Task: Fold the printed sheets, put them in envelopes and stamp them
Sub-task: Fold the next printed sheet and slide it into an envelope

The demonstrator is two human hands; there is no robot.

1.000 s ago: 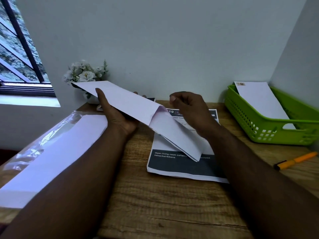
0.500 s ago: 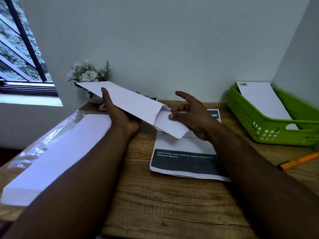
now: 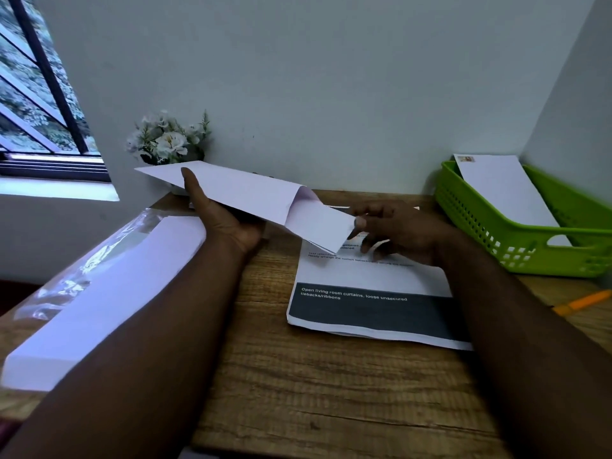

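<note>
I am holding the envelope (image 3: 238,193) up above the surface (image 3: 331,385), a little left of the frame's middle, with my left hand (image 3: 225,220) under it. My left thumb is lying along its near long edge and the other left fingers are hiding beneath it, so I am gripping it from below. Its long axis is running from the upper left, by the flowers (image 3: 169,140), down toward the centre right; the open mouth is pointing at my right hand (image 3: 397,230).

The folded sheet (image 3: 321,223) is sticking out of that mouth, in line with the envelope and sloping down to the right. My right thumb is pressing on the sheet's outer end and my curled right fingers are sitting under it, pinching it narrowly. The sheet's lower corner is hanging just above the stack (image 3: 371,293) of printed sheets, which is lying flat in the centre right of the frame with a dark band across its near part.

At the left, a pack of envelopes (image 3: 99,293) in clear wrap is lying slantwise, partly behind my left forearm. At the upper right, a green basket (image 3: 516,246) is holding a stamped envelope (image 3: 503,187) that is leaning toward its far side. An orange pen (image 3: 583,301) is lying at the right edge, near the basket.
</note>
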